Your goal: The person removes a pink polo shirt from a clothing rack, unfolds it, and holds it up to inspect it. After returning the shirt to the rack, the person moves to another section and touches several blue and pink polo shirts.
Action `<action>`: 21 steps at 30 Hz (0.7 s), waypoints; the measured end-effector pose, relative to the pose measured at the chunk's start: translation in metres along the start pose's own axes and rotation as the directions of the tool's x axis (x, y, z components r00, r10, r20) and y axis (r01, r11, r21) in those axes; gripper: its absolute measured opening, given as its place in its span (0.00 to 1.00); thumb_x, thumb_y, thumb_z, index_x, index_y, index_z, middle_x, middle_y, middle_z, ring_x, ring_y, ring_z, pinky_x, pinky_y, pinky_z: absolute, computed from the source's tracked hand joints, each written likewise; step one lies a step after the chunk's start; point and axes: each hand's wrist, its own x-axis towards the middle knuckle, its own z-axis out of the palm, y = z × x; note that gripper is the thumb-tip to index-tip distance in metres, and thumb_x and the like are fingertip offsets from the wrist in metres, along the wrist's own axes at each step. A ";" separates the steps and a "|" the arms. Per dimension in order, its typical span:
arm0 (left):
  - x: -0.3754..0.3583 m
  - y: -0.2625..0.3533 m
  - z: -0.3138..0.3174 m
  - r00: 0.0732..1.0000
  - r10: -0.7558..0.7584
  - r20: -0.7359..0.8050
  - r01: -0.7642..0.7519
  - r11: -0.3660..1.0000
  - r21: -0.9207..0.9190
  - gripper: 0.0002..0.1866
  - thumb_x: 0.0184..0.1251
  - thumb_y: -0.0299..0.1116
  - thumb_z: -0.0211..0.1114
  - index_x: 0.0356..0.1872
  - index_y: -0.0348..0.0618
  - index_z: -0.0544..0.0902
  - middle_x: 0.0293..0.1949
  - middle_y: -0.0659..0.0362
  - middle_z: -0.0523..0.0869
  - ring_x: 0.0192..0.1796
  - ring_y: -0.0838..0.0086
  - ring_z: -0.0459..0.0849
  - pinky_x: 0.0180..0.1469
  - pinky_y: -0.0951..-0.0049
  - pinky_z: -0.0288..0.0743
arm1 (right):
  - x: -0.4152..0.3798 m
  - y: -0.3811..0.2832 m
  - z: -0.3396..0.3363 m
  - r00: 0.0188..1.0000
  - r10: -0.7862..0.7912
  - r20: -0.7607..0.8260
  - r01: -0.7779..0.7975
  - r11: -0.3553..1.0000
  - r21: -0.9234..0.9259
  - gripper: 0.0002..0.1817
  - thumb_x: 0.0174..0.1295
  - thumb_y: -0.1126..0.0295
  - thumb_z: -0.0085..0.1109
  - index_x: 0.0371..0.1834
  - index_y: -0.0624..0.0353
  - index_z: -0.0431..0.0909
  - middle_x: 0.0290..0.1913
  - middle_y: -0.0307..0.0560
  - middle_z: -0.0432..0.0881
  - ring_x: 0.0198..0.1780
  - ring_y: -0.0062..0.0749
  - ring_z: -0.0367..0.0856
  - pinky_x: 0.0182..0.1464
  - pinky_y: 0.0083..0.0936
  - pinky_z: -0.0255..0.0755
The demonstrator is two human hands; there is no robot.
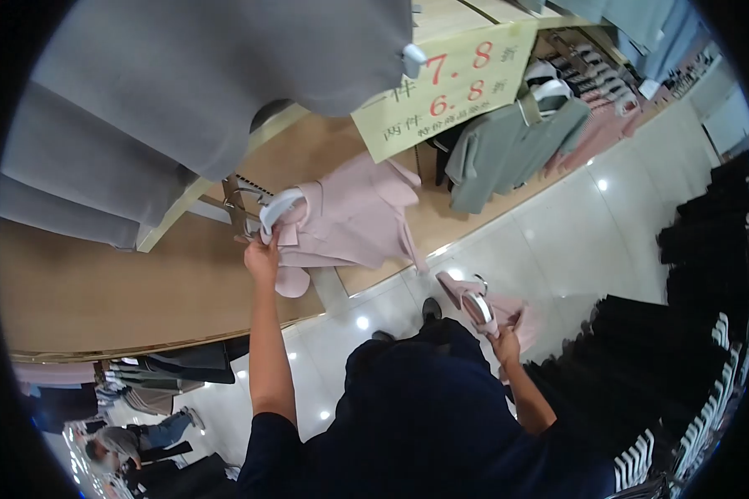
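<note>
At the wall rail, the left hand (261,257) pinches a white hanger (279,208) carrying a pink shirt (354,220) hanging just beyond its fingers. The right hand (505,343), lower, grips a second hangered pink garment (483,303).

A metal wall rail (240,202) on the wooden wall panel (116,291) carries a pink shirt (349,220) on its white hanger (279,208).

You stand on a glossy white tiled floor (607,224) reflecting ceiling lights; a wooden wall (100,291) carries a yellow price sign (445,87), with dark garment racks (707,274) alongside.
</note>
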 end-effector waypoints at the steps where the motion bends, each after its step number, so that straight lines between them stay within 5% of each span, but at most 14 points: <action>1: 0.006 0.002 0.000 0.999 0.049 -0.012 -0.049 0.998 -0.030 0.28 0.61 0.58 0.72 0.39 0.37 0.89 0.31 0.40 0.87 0.37 0.40 0.86 0.41 0.50 0.79 | 0.008 -0.009 -0.011 0.999 -0.036 0.002 0.036 0.999 -0.027 0.17 0.59 0.55 0.70 0.41 0.55 0.82 0.33 0.60 0.85 0.40 0.61 0.84 0.41 0.50 0.75; 3: 0.005 0.004 -0.012 0.997 0.046 0.060 -0.041 0.996 -0.085 0.29 0.59 0.53 0.76 0.45 0.33 0.86 0.38 0.39 0.88 0.46 0.41 0.85 0.49 0.53 0.78 | 0.018 -0.032 -0.033 0.992 -0.124 -0.009 0.123 0.989 -0.084 0.15 0.60 0.56 0.69 0.41 0.54 0.81 0.32 0.59 0.85 0.39 0.62 0.83 0.40 0.51 0.75; 6: -0.013 0.009 -0.034 0.963 0.261 -0.065 -0.239 0.942 0.236 0.29 0.59 0.45 0.78 0.53 0.32 0.81 0.50 0.42 0.85 0.56 0.44 0.81 0.60 0.55 0.74 | 0.026 -0.072 -0.057 0.965 -0.263 -0.012 0.259 0.957 -0.127 0.15 0.60 0.55 0.68 0.38 0.54 0.81 0.30 0.58 0.85 0.38 0.61 0.84 0.40 0.51 0.75; 9: -0.063 0.010 -0.069 0.884 0.358 -0.301 -0.330 0.933 0.143 0.28 0.60 0.39 0.77 0.56 0.33 0.78 0.55 0.45 0.81 0.61 0.49 0.77 0.66 0.56 0.68 | 0.018 -0.116 -0.072 0.921 -0.390 -0.004 0.386 0.912 -0.141 0.15 0.59 0.56 0.69 0.36 0.55 0.81 0.29 0.57 0.85 0.36 0.59 0.84 0.39 0.50 0.76; 10: -0.086 -0.002 -0.073 0.922 0.291 -0.256 -0.301 0.954 0.001 0.26 0.62 0.37 0.76 0.55 0.33 0.78 0.53 0.46 0.82 0.60 0.52 0.78 0.64 0.57 0.69 | 0.010 -0.132 -0.075 0.902 -0.432 0.004 0.428 0.891 -0.151 0.14 0.58 0.56 0.69 0.35 0.55 0.82 0.29 0.57 0.85 0.36 0.59 0.84 0.39 0.49 0.76; 12: -0.140 -0.034 -0.082 0.979 0.152 -0.136 -0.184 0.947 -0.264 0.20 0.66 0.34 0.73 0.53 0.34 0.79 0.49 0.49 0.83 0.56 0.58 0.81 0.61 0.60 0.72 | -0.005 -0.167 -0.070 0.885 -0.465 0.032 0.466 0.880 -0.090 0.14 0.57 0.57 0.70 0.35 0.56 0.82 0.30 0.57 0.85 0.35 0.57 0.85 0.39 0.47 0.77; 14: -0.204 -0.043 -0.106 0.986 -0.086 0.145 0.152 0.829 -0.538 0.14 0.72 0.33 0.67 0.51 0.35 0.80 0.44 0.54 0.83 0.49 0.69 0.81 0.55 0.68 0.74 | -0.032 -0.198 -0.059 0.870 -0.489 0.062 0.491 0.871 -0.032 0.14 0.56 0.57 0.70 0.35 0.56 0.83 0.30 0.56 0.86 0.35 0.56 0.85 0.39 0.46 0.78; 16: -0.268 -0.102 -0.103 0.950 -0.105 0.292 0.281 0.695 -0.662 0.11 0.77 0.33 0.63 0.50 0.36 0.80 0.34 0.59 0.82 0.37 0.78 0.80 0.42 0.76 0.75 | -0.058 -0.229 -0.046 0.857 -0.510 0.066 0.510 0.860 0.029 0.15 0.55 0.55 0.72 0.35 0.55 0.84 0.30 0.55 0.86 0.35 0.56 0.85 0.40 0.45 0.78; 19: -0.329 -0.117 -0.148 0.793 -0.361 0.491 0.605 0.556 -0.570 0.10 0.78 0.34 0.61 0.44 0.37 0.83 0.26 0.62 0.80 0.29 0.82 0.77 0.31 0.78 0.69 | -0.089 -0.257 -0.017 0.852 -0.507 0.132 0.473 0.853 0.223 0.17 0.54 0.56 0.75 0.37 0.56 0.85 0.28 0.54 0.86 0.31 0.50 0.86 0.37 0.42 0.79; 21: -0.348 -0.138 -0.172 0.806 -0.365 0.467 0.585 0.614 -0.530 0.12 0.78 0.36 0.61 0.38 0.37 0.84 0.23 0.63 0.79 0.26 0.83 0.75 0.27 0.78 0.66 | -0.124 -0.297 -0.020 0.885 -0.374 0.277 0.293 0.910 0.293 0.17 0.52 0.57 0.77 0.36 0.57 0.85 0.25 0.52 0.85 0.27 0.46 0.86 0.35 0.38 0.79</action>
